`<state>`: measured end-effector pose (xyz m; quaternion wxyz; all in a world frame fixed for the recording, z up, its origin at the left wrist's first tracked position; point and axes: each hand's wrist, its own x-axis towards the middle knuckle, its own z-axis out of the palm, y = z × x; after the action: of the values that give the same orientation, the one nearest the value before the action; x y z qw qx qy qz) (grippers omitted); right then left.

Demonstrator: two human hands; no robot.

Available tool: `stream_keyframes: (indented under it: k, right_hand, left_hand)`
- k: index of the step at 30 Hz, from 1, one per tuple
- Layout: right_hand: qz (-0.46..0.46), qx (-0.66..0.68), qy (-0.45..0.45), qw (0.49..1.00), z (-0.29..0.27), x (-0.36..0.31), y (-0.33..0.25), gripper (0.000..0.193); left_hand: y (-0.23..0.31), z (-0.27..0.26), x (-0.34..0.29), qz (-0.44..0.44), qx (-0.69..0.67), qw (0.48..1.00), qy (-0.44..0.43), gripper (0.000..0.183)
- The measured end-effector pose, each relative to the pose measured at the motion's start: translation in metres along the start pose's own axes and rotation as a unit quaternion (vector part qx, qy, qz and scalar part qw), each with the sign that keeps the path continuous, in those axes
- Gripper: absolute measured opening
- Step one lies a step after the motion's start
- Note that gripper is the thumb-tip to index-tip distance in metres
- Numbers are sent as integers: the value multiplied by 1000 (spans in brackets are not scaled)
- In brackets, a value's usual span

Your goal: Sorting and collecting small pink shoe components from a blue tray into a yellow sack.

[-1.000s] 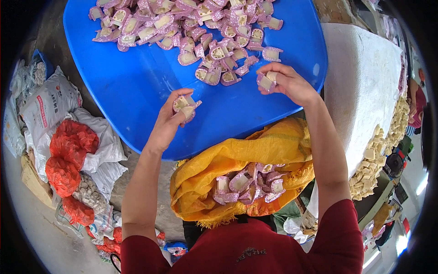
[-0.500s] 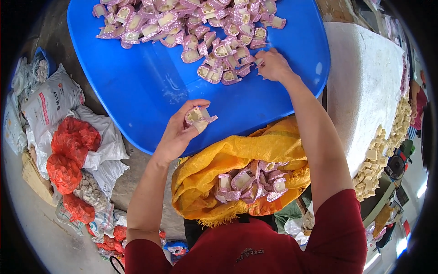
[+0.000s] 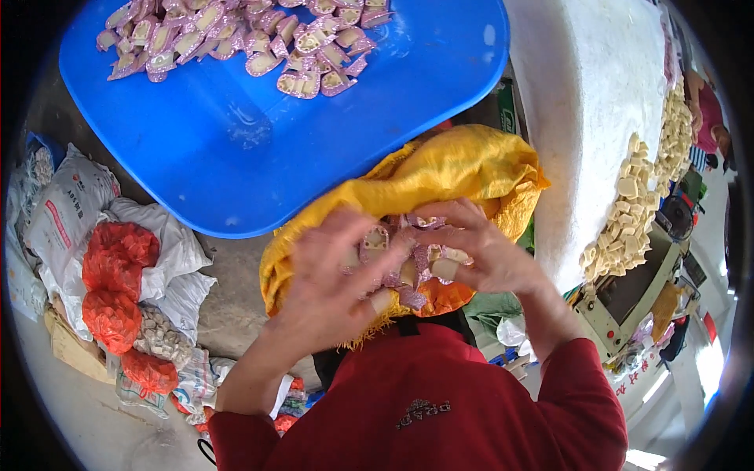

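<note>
Over the mouth of a yellow woven sack (image 3: 463, 165) both hands hang with their fingers apart. My left hand (image 3: 326, 302), smeared by motion, is at the sack's left side, open, and seems to hold nothing. My right hand (image 3: 495, 255) is open at the right, its fingers spread just above or against the pieces inside. Those are small pink glittery curved pieces with cream hollow insides (image 3: 375, 239), partly hidden by my fingers. A heap of the same pink pieces (image 3: 302, 82) lies in a large blue tub (image 3: 259, 177) beyond the sack.
Red plastic bags (image 3: 118, 251) and white sacks (image 3: 67, 208) crowd the floor at left. A white-covered surface (image 3: 581, 102) stands at right, with many cream pieces (image 3: 628, 228) along its side. Another person (image 3: 711, 118) is at the far right edge.
Both hands have come back from the tub to the sack. The piece in my left hand and the one at my right fingertips are no longer held. The view has shifted right.
</note>
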<state>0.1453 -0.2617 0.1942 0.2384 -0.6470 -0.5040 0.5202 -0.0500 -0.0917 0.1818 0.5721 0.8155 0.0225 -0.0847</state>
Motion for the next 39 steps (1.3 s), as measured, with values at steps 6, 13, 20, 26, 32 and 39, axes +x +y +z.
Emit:
stream_keyframes:
  k: [6,13,20,26,32,39]
  right_hand:
    - [85,-177,329,924,77,-52,43,47]
    - [368,-163,139,905,103,-127,70,40]
    - [464,-205,-154,848,93,-141,35,37]
    - [413,-149,-110,892,51,-99,6,39]
    - [361,-259,-200,873,65,-123,27,34]
    - [167,-75,-74,980,-33,-44,-24,35]
  left_hand:
    - [-42,17,-8,-233,214,943,101,56]
    - [-56,-19,-15,-195,220,919,262,45]
    - [4,47,-46,69,130,969,198,37]
    - [-7,89,-105,-120,179,966,-145,35]
    - [-7,70,-97,-244,-56,858,-448,39]
    - [5,-23,-51,-161,-401,898,-85,40]
